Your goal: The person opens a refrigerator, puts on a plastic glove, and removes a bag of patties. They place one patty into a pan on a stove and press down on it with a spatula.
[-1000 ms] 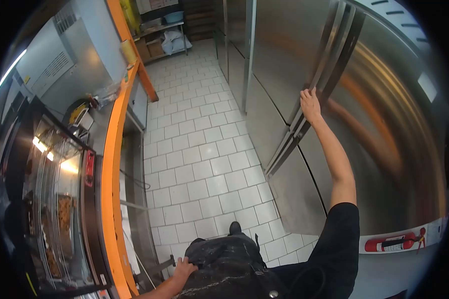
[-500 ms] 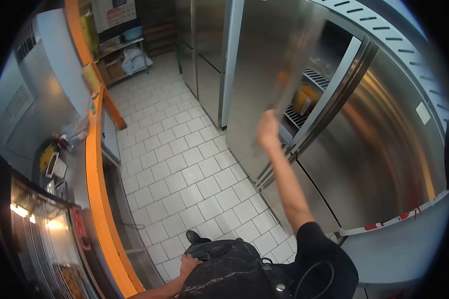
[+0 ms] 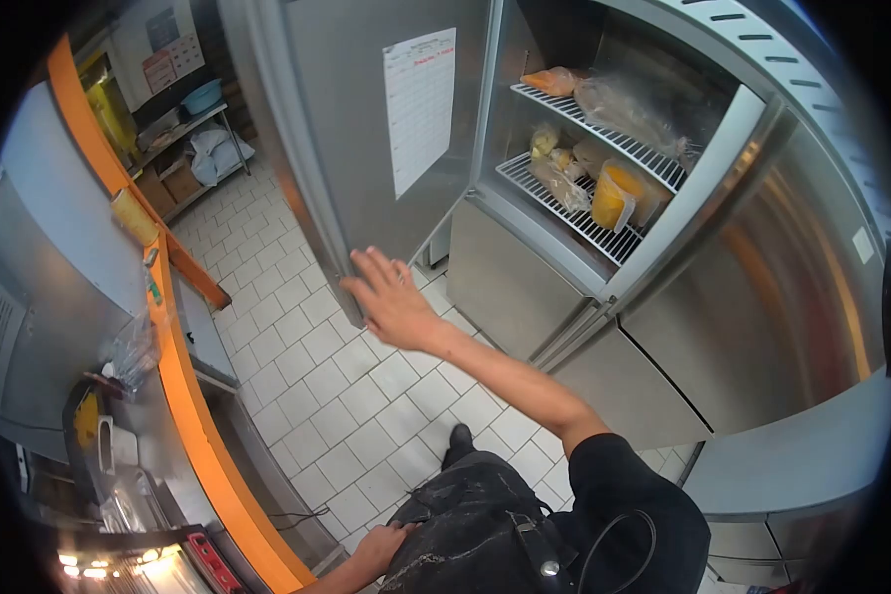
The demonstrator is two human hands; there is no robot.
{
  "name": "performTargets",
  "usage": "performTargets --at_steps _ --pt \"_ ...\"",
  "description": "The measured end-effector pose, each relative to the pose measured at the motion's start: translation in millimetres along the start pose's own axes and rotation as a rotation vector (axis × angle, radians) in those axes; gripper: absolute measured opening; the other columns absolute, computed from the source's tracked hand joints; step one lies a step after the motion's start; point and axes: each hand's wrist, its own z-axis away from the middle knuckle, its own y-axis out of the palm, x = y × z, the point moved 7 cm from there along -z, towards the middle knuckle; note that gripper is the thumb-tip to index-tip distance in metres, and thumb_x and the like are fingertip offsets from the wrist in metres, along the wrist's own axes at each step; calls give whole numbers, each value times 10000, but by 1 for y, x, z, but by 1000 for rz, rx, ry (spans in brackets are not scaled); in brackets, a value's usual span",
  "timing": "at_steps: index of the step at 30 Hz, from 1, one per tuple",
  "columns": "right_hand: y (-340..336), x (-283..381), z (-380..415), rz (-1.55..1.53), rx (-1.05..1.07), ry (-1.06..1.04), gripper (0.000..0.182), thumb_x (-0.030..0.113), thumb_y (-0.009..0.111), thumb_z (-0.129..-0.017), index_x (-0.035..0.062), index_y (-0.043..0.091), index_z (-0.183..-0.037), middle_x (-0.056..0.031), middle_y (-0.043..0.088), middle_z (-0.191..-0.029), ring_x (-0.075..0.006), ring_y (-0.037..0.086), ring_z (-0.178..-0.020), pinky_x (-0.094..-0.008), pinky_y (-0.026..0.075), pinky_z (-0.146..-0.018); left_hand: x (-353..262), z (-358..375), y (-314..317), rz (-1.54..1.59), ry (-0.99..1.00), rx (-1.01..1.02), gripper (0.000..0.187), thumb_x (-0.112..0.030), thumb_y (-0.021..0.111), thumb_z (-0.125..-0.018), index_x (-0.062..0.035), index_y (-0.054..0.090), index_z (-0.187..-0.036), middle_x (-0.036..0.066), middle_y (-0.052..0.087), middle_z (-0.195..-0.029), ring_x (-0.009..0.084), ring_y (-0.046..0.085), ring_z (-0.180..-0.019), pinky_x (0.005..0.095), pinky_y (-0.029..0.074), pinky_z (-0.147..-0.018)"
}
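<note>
Fridge door [image 3: 366, 148] now stands swung wide open, where a second ago it was shut. Right hand [image 3: 391, 297], fingers spread and gripping nothing, sits by the door's lower edge. Left hand [image 3: 376, 549] rests on the apron [image 3: 465, 535]. Shelves [image 3: 584, 188] with bags are exposed.

We find the tall stainless-steel refrigerator door [image 3: 366, 139] swung wide, its edge just beside our flat, spread right hand [image 3: 391, 297], so the cabinet mouth stands clear. Inside, two white wire shelves [image 3: 604, 148] are crowded: clear plastic bags [image 3: 629, 104] fill the upper one, and a yellow-orange tub [image 3: 612, 198] with more bags blocks the lower. The white tiled floor [image 3: 337, 406] between the refrigerator and the long orange-edged counter [image 3: 193, 396] leaves an unblocked aisle. Our left hand [image 3: 381, 546] rests against the black apron [image 3: 465, 535].
</note>
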Motion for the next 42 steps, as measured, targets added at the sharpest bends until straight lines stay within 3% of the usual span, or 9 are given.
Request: performTargets --at_steps 6,12,15,17,18,22,24,33,42 --pt "-3 -84 -71 -57 -177 85 837 143 686 -756 164 265 -1479 -199 106 -1555 -439 149 -1418 -516 291 -1073 3 -27 -88 -369 208 -236 449 -114 522 -804 -58 504 -1249 51 559 -937 234 606 -816 354 534 -624" --pt "42 -123 -135 -327 -169 -1 773 78 648 -731 154 368 -1448 -126 61 -1593 -371 135 -1449 -492 346 -1039 18 -75 -194 -69 55 -522 293 -100 596 -782 -133 620 -1072 34 644 -838 204 662 -765 314 531 -611" --pt "68 -145 -153 -341 -113 -38 658 73 631 -731 132 456 -1363 -106 285 -1527 -287 328 -1383 -501 382 -998 18 -115 -230 123 74 -425 284 -101 617 -790 -130 619 -1072 54 633 -791 218 653 -705 303 524 -600" --pt "90 -143 -150 -657 268 36 538 69 616 -744 100 508 -1270 -137 513 -1320 -284 521 -1195 -489 425 -919 15 -130 -257 263 15 -299 270 -34 657 -796 -101 614 -1054 40 613 -730 133 626 -658 236 480 -572" --pt "90 -131 -130 -730 90 -112 472 99 616 -773 84 512 -1233 -140 597 -1135 -314 587 -1036 -476 440 -889 23 -138 -267 440 -65 -321 283 11 673 -787 -77 608 -1048 21 595 -714 89 586 -654 207 451 -574" --pt "79 -93 -25 -1312 733 -122 559 200 719 -776 64 493 -1269 -130 611 -1108 -280 598 -1022 -375 478 -868 59 -178 -277 844 -94 -393 338 131 716 -731 -1 560 -1001 -37 544 -717 11 499 -678 156 412 -607" --pt "65 -101 7 -1491 671 -87 600 196 759 -743 47 508 -1268 -122 642 -990 -273 622 -932 -366 481 -811 72 -205 -290 1017 21 -409 399 158 711 -720 -1 479 -1003 14 558 -839 25 528 -721 164 417 -642" --pt "82 -207 -2 -1059 425 513 199 156 686 -771 -1 574 -820 -169 621 -691 -360 619 -699 -424 437 -617 95 -313 -370 1203 -44 -296 431 123 709 -767 -63 342 -895 23 532 -726 55 567 -699 173 460 -630" --pt "98 -273 -38 -804 285 586 256 98 672 -727 20 697 -970 -208 672 -809 -388 646 -846 -441 501 -749 111 -389 -444 964 212 38 376 129 649 -816 -74 345 -903 2 514 -760 -3 489 -683 147 395 -595"
